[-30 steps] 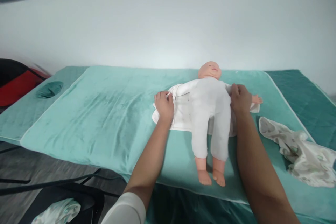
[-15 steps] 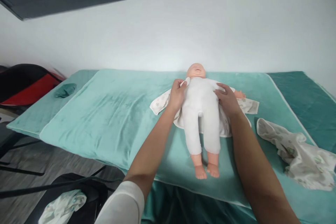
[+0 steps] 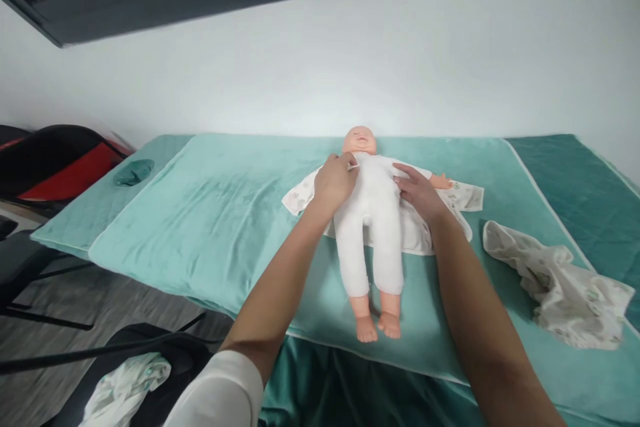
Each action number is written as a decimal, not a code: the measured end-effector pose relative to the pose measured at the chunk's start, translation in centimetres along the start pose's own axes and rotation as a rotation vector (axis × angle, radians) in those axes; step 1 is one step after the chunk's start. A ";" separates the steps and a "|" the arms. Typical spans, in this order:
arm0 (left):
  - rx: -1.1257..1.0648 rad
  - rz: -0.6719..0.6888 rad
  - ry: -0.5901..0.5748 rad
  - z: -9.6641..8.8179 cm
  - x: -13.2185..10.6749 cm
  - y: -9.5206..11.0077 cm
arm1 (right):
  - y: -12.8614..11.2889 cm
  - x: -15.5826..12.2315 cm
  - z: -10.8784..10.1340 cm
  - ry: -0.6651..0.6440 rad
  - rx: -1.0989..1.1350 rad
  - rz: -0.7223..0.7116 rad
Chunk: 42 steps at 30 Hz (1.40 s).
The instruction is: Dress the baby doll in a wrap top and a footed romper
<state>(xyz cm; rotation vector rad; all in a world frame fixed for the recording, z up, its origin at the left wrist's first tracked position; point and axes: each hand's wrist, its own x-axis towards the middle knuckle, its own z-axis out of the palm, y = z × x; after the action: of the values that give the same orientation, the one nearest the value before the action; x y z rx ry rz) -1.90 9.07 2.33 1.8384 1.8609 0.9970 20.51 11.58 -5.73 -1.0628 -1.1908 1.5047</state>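
Observation:
A baby doll (image 3: 370, 213) in a white bodysuit lies on its back on a teal towel (image 3: 210, 213), head toward the wall. Under it is spread an open white printed garment (image 3: 300, 199). My left hand (image 3: 334, 180) is closed in a pinch on the garment's edge at the doll's shoulder. My right hand (image 3: 418, 190) rests on the doll's other side, its fingers curled onto the chest and the garment there.
A crumpled white printed cloth (image 3: 560, 287) lies on the towel to the right. A small dark green cloth (image 3: 133, 172) sits at the far left of the bed. A black and red chair (image 3: 55, 163) stands left; another cloth (image 3: 123, 393) lies on a dark seat below.
Both hands moved inward from the doll's outstretched sides to its chest, the left drawing the garment's edge up onto the shoulder. The camera tilted up.

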 end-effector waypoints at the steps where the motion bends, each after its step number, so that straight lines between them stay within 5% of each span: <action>1: -0.013 -0.016 -0.044 -0.4 -0.6 0.5 | 0.0 0.0 0.0 0.004 -0.007 -0.002; 5: -0.472 -0.036 -0.418 -2.3 -2.9 2.9 | -0.1 -0.4 0.3 0.025 -0.024 -0.005; 7: -0.725 -0.052 -0.503 -3.3 -3.8 3.5 | -0.1 -0.5 0.4 0.028 -0.026 -0.021; 9: -0.861 -0.026 -0.434 -3.9 -4.2 2.8 | 0.0 -0.6 0.5 0.034 -0.040 -0.036; 11: -0.825 -0.006 -0.244 -3.7 -4.1 0.6 | 0.2 -0.5 0.4 0.045 -0.059 -0.039; 15: -0.226 -0.025 0.137 -2.0 -4.1 -6.7 | 0.3 -0.4 0.4 0.051 -0.071 -0.035; 18: 0.290 -0.033 0.180 -1.1 -5.3 -11.8 | 0.1 -0.4 0.5 0.061 -0.081 -0.031; 21: 0.451 -0.065 0.134 -1.3 -6.4 -14.8 | -0.2 -0.5 0.7 0.073 -0.109 -0.029; 30: 0.744 -0.038 0.047 -4.3 -4.5 -18.4 | -0.3 -0.7 0.8 0.071 -0.118 -0.023; 37: 0.617 -0.159 0.182 -4.5 -5.2 -20.1 | -0.1 -0.6 0.8 0.078 -0.184 -0.049; 42: 0.431 -0.096 0.338 -4.6 -6.7 -18.8 | 0.7 0.1 0.8 0.105 -0.253 -0.075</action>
<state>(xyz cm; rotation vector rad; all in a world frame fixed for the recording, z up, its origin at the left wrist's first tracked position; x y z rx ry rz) -18.05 3.11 -8.80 1.8678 2.5065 0.9782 19.59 11.42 -6.32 -1.2345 -1.3555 1.2481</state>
